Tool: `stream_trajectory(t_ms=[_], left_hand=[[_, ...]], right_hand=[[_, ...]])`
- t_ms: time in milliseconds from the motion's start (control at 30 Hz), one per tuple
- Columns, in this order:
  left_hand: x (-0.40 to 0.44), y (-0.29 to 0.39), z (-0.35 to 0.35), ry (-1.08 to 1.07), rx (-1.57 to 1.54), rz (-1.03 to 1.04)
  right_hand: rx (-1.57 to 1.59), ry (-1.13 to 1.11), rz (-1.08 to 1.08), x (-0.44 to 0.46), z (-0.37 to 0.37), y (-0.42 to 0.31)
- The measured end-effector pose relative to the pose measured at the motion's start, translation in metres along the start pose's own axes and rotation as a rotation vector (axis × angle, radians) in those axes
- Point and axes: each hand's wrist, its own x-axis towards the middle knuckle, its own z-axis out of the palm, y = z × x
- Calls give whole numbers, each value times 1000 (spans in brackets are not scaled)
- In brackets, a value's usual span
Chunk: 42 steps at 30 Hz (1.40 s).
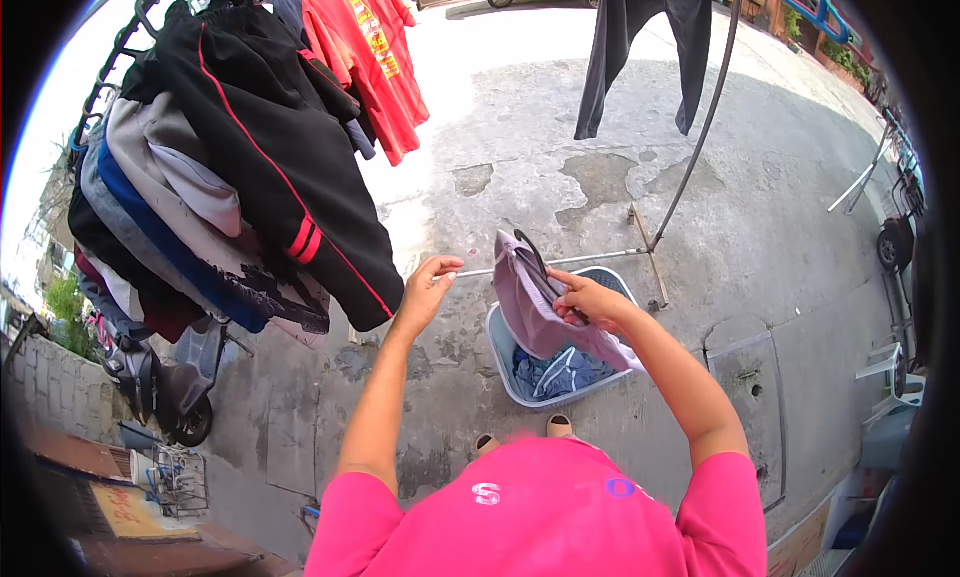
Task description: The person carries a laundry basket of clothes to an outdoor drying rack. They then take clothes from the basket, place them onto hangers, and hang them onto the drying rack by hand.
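My right hand (590, 302) grips a pale lilac garment (535, 312) together with a dark clothes hanger (533, 257), its fingers closed round them. The cloth hangs over a light grey-blue laundry basket (497, 349) on the ground. Inside the basket lies blue-grey clothing (575, 373). Raised to the left, my left hand (430, 285) holds nothing that I can see; its fingers are loosely bent, with a gap to the thumb. Close beside it hang black trousers (270, 147) with a red stripe.
Several garments hang on the left, including a red T-shirt (365, 57). Dark trousers (650, 37) hang at the top right beside a curved metal pole (705, 127). A horizontal bar crosses behind the basket. A motorbike (165, 382) stands at left, white chairs (890, 377) at right.
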Motion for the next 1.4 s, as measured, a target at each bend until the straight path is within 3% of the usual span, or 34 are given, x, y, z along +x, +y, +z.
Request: stream_trajectory(t_ms=[67,200,433,600,767,900,1000,1067,1133,1233,1333,1400], left_hand=[[-19,-19,-5,-42,-30,-108],[-63,-37,-18,-80,-118,-334],[-143,-68,-39,72,-162,-510],[-195,-106,-47,147,-258,-532],[-218,-108,-45,233,-302,-565],[-218,-105,-39,242,-287,-603],[-211,-110,-28,185,-290,-632],[-207,-109,-16,140,-307,-662],[-201,-99,-2,96,-311,-720],[-200,-92,18,-5,-300,-799],[-214,-104,38,-127,-283,-932],[-224,-118,48,-160,-253,-1008]], right_hand=[[146,-19,-41,8,10,-25],[111,-115,-204,16,40,-123],[205,-278,-879,-11,135,-314],[311,-370,-1032,-18,196,-416],[301,-285,-1035,19,218,-454],[83,-267,-980,59,197,-451],[-324,43,-1208,32,176,-414],[-363,137,-1244,35,146,-386],[-618,350,-1365,54,104,-352],[-766,274,-1066,72,38,-264],[-792,173,-430,85,-33,-159],[-739,173,-193,97,-78,-74]])
